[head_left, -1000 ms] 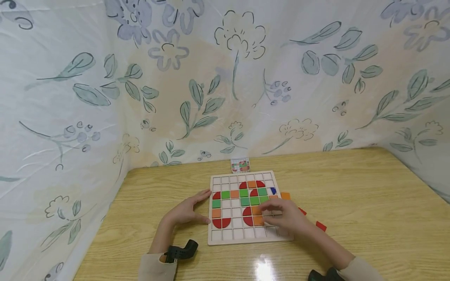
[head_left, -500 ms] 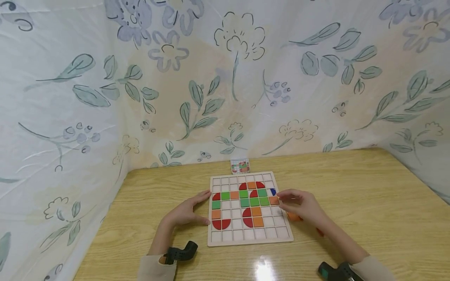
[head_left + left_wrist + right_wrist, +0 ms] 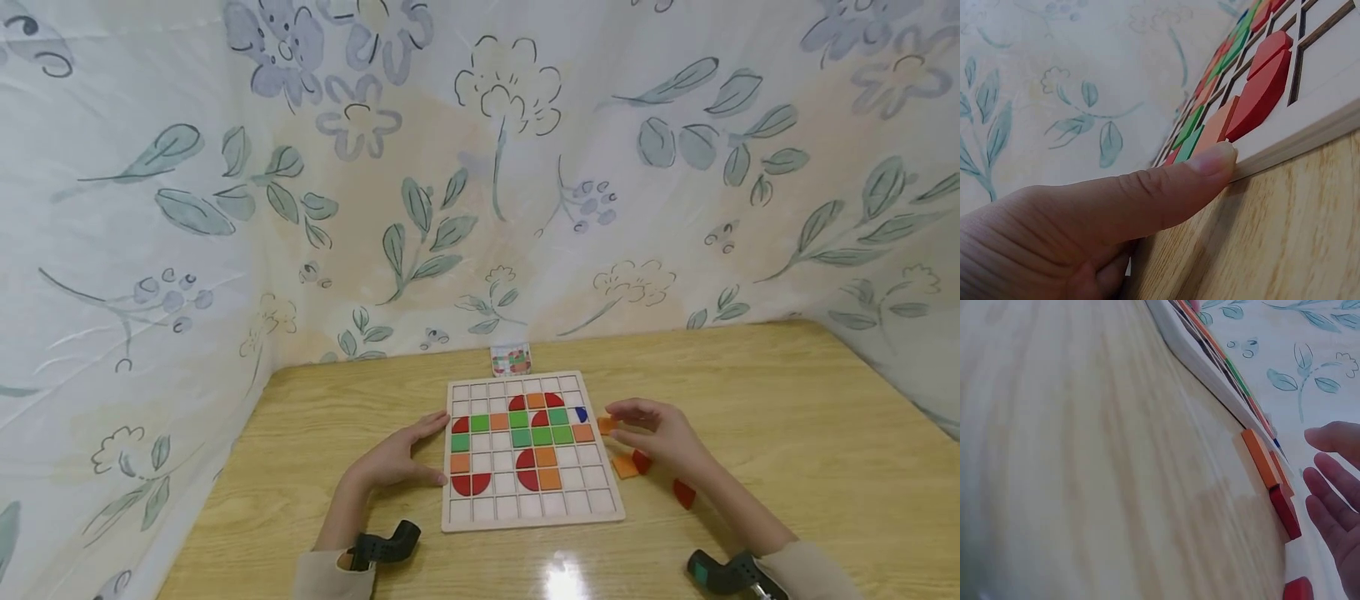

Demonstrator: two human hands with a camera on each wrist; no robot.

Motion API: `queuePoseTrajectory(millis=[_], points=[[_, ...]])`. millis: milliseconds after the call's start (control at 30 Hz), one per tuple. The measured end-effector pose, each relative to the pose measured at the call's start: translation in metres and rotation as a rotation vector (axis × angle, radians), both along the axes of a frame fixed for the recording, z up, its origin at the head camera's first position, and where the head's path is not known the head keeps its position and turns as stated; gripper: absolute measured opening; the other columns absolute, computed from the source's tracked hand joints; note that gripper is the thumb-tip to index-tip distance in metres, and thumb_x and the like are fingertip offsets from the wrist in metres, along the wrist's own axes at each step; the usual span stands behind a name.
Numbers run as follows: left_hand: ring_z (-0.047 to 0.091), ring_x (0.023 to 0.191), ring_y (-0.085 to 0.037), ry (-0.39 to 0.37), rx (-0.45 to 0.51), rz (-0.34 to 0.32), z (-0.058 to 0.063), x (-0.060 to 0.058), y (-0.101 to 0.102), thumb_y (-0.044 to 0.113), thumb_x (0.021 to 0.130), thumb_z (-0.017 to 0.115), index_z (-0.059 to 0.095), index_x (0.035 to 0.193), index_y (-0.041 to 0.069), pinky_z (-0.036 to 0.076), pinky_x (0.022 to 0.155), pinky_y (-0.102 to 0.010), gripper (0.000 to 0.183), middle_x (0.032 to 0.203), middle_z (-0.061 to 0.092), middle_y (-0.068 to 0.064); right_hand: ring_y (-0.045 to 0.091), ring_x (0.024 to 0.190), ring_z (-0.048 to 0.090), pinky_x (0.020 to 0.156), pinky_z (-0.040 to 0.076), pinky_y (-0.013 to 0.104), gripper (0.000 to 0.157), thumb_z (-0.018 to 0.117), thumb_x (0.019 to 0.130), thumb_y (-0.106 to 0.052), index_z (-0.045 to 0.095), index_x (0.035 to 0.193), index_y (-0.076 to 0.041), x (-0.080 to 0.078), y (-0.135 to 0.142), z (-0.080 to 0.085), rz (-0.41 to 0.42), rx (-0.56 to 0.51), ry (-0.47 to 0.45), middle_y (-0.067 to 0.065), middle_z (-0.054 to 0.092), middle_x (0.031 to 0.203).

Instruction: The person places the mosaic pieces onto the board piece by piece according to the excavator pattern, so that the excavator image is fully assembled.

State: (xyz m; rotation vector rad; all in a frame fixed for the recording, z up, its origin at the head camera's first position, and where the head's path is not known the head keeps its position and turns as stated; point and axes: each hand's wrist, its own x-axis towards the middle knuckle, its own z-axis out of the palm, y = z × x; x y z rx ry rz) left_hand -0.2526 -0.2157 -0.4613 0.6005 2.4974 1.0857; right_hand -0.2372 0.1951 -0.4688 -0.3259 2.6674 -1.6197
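Note:
A wooden grid board (image 3: 483,507) lies on the table, with red quarter-round, green and orange square tiles and one blue tile in its cells. My left hand (image 3: 393,458) rests at the board's left edge, and in the left wrist view the thumb (image 3: 1166,194) touches its rim beside a red tile (image 3: 1263,94). Just right of the board is my right hand (image 3: 663,435), its fingertips near a loose orange tile (image 3: 606,426). The right wrist view shows the fingers spread and holding nothing, above an orange tile (image 3: 1260,459) and a red tile (image 3: 1285,512).
Another orange tile (image 3: 624,467) and a red tile (image 3: 641,461) lie under the right hand. A further red tile (image 3: 683,493) is by the right wrist. Behind the board stands a small pattern card (image 3: 511,360), in front of a floral cloth (image 3: 525,250).
My right hand has left the board's orange tiles and moved right, past the board's edge to the loose tiles. The left hand has stayed at the left edge.

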Motion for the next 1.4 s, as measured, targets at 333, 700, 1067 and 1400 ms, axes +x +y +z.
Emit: queuePoseTrajectory(millis=[333,700,1067,1400], points=[[0.014,0.141,-0.029,0.002,0.009,-0.004,-0.007,0.001,-0.002,0.035,0.069,0.08,0.033,0.145,0.019,0.017,0.109,-0.055,0.091,0.152,0.023,-0.002,0.03,0.108,0.057,0.084,0.047,0.015,0.044,0.072,0.08,-0.022,0.059,0.117,-0.002,-0.005,0.002,-0.006,-0.004,-0.103,-0.129,0.015,0.062,0.115],[0.014,0.14,-0.029,0.007,0.01,-0.007,-0.007,0.001,-0.002,0.036,0.069,0.08,0.033,0.144,0.02,0.018,0.109,-0.055,0.09,0.152,0.023,-0.002,0.029,0.109,0.057,0.086,0.048,0.02,0.043,0.072,0.08,-0.02,0.059,0.118,-0.003,-0.008,0.002,-0.007,0.025,-0.084,-0.148,0.014,0.062,0.117],[0.015,0.14,-0.029,0.013,0.002,-0.003,-0.005,0.0,-0.001,0.037,0.069,0.08,0.034,0.144,0.02,0.018,0.109,-0.056,0.09,0.152,0.024,-0.002,0.028,0.107,0.058,0.082,0.045,0.013,0.041,0.075,0.077,-0.019,0.062,0.115,-0.006,-0.014,0.003,-0.013,0.04,-0.021,-0.086,0.011,0.063,0.114],[0.015,0.141,-0.028,0.022,-0.004,-0.001,-0.002,0.0,0.0,0.036,0.069,0.08,0.033,0.144,0.02,0.018,0.109,-0.054,0.09,0.152,0.024,-0.002,0.026,0.103,0.06,0.087,0.049,0.025,0.033,0.074,0.078,-0.016,0.066,0.108,-0.006,-0.016,0.003,-0.009,0.079,0.05,0.028,0.009,0.065,0.108]])
